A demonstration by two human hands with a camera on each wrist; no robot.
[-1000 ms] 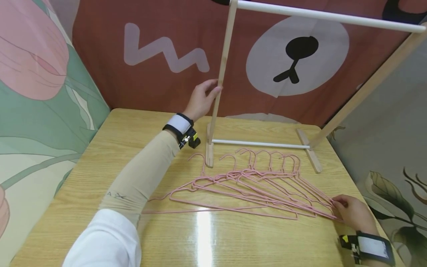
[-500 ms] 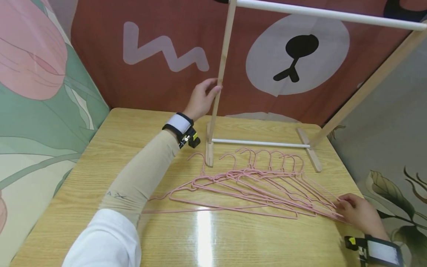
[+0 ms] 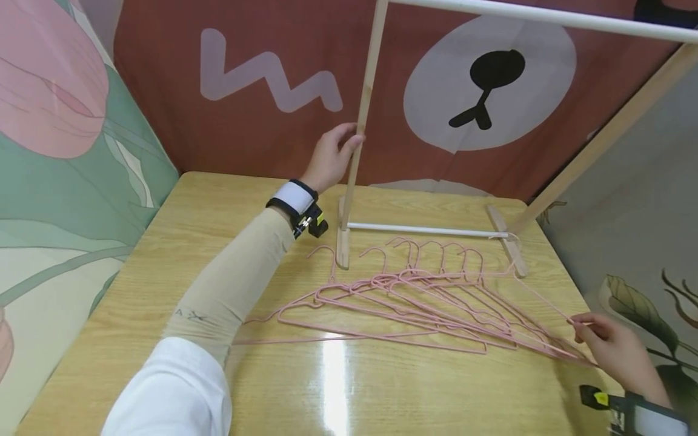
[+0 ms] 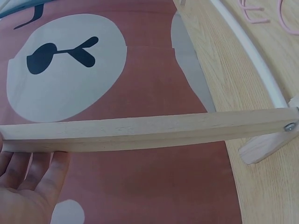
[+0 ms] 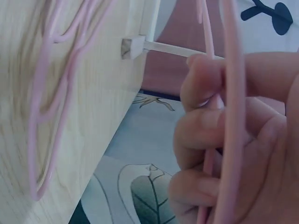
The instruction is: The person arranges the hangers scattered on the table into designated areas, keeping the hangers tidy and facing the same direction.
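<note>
So, quick rundown

left hand (image 3: 329,158): fingers laid straight against the rack's wooden upright (image 3: 364,103), steadying it, nothing gripped

right hand (image 3: 613,346): fingers curled round one pink hanger (image 3: 537,297), its end lifted at the table's right edge (wrist view shows the wire running through the fingers)

hanger pile (image 3: 403,303): fanned flat on the table (image 3: 136,290), hooks toward the rack's white bottom bar (image 3: 420,229)

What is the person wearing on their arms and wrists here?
The left arm has a beige fitted undersleeve with a small dark marking, under a white upper sleeve. The left wrist carries a white band edged in black, with a small black and yellow device. The right wrist wears a similar band and device.
</note>
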